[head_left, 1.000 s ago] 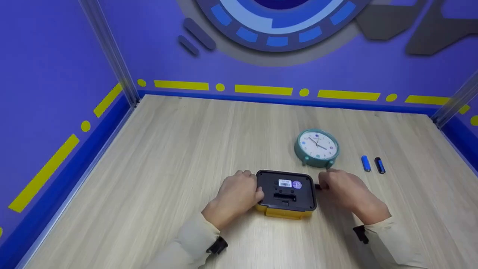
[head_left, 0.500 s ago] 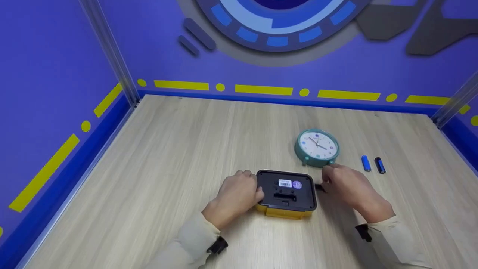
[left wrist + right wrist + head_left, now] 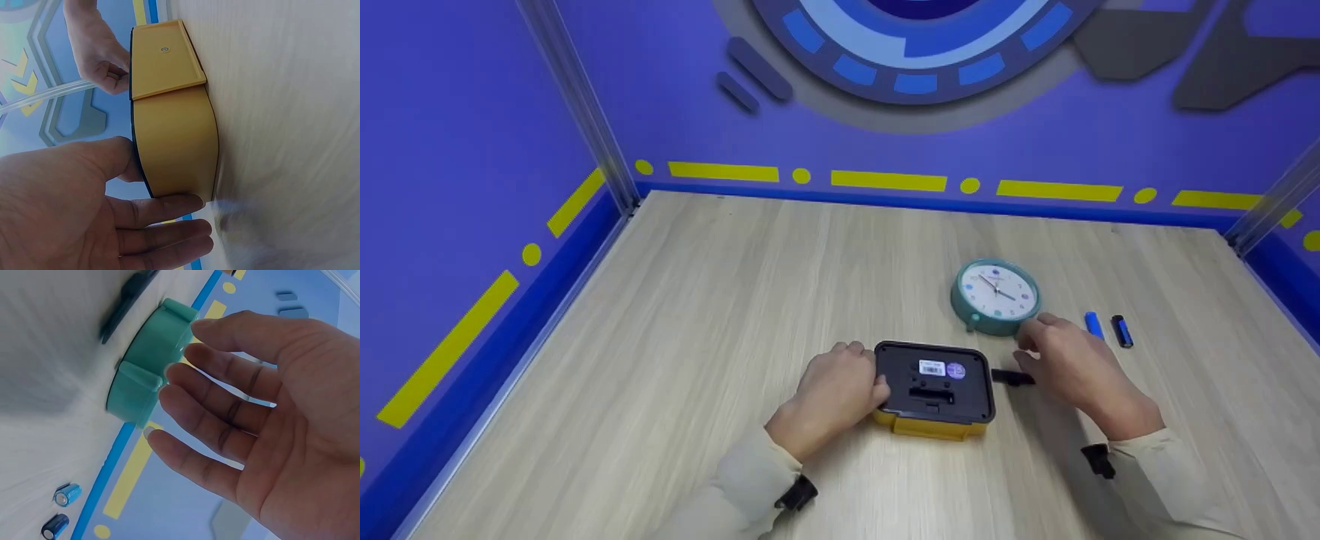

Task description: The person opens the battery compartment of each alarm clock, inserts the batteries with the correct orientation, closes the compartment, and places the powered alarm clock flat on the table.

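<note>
Left hand (image 3: 832, 397) pinches yellow box (image 3: 937, 427) between thumb and fingers; right hand (image 3: 1076, 367), fingers loosely spread, hovers near black piece (image 3: 1012, 377), green clock (image 3: 997, 292) ahead, batteries (image 3: 1122, 331) to right.

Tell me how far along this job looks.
Done: the slot open on the yellow device, a black piece, likely its cover, alongside. In hand: the left hand grips the device; the right hand holds nothing. Remaining, probably: fitting battery and cover; two batteries lie on the table.
</note>
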The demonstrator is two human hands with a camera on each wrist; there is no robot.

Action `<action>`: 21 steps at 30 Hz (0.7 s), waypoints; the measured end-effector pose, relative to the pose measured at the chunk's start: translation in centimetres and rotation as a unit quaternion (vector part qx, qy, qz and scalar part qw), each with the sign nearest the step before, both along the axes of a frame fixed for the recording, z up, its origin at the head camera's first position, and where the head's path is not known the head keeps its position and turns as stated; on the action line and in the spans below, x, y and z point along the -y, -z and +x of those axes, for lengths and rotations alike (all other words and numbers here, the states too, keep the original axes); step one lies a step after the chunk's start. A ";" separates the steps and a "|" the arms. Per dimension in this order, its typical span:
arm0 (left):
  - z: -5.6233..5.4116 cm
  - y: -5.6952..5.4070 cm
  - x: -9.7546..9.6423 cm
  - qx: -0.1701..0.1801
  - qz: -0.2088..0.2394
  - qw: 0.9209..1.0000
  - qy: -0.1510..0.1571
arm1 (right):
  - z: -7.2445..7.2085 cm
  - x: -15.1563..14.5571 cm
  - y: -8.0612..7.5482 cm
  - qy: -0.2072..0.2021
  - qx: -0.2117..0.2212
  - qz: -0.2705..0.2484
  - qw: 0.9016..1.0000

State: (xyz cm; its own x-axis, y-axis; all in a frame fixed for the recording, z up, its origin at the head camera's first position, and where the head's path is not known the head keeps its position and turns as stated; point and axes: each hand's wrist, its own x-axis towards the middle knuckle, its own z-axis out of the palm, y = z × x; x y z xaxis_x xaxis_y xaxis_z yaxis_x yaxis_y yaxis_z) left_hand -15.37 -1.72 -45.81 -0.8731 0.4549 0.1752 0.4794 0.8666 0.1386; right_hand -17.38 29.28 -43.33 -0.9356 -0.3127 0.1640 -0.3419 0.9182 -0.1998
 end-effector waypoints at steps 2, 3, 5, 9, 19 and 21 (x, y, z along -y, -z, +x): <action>0.0 0.0 0.0 -0.001 -0.001 1.000 0.001 | 0.0 -0.3 0.0 -0.002 -0.006 -0.005 1.000; 0.0 -0.1 0.0 0.000 -0.002 1.000 0.001 | -0.1 -0.4 0.0 -0.002 -0.009 -0.007 1.000; 0.0 -0.1 0.0 0.003 -0.003 1.000 0.000 | -0.2 -0.7 -0.1 0.001 -0.012 -0.010 1.000; 0.0 -0.1 0.0 0.008 -0.003 1.000 -0.002 | -0.4 -1.1 -0.2 0.013 -0.007 -0.016 1.000; 0.0 -0.1 0.1 -0.002 -0.002 1.000 0.005 | -0.8 -1.8 -0.5 0.038 0.006 -0.012 0.999; 0.1 -0.1 0.1 -0.001 -0.003 1.000 0.005 | -0.9 -2.0 -0.5 0.045 0.012 -0.014 0.999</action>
State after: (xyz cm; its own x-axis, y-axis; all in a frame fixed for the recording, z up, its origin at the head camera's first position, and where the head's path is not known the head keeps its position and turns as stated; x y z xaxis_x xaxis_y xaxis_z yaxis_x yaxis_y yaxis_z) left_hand -15.31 -1.78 -45.72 -0.8680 0.4649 0.1745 0.4886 0.8623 0.1333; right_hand -18.29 31.27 -42.82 -0.9634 -0.2228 0.1493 -0.2532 0.9390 -0.2327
